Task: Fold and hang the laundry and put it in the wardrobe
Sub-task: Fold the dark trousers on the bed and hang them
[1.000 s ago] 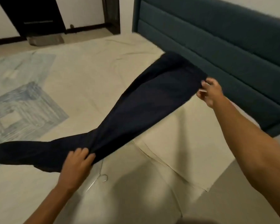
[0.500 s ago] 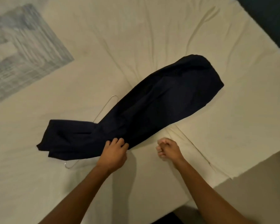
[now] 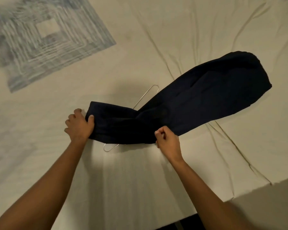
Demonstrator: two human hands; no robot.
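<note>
I am gripping the folded end of the dark trousers at frame centre on the bed with my left hand while my right hand is pinching their near edge, and tugging may be dragging the half-buried wire hanger askew so the fabric slides off.

Home bedroom: bed under rumpled cream sheet.

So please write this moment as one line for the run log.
left hand: grips dark trousers end | right hand: pinches near edge | wire hanger: under trousers | surface: bed sheet
</note>
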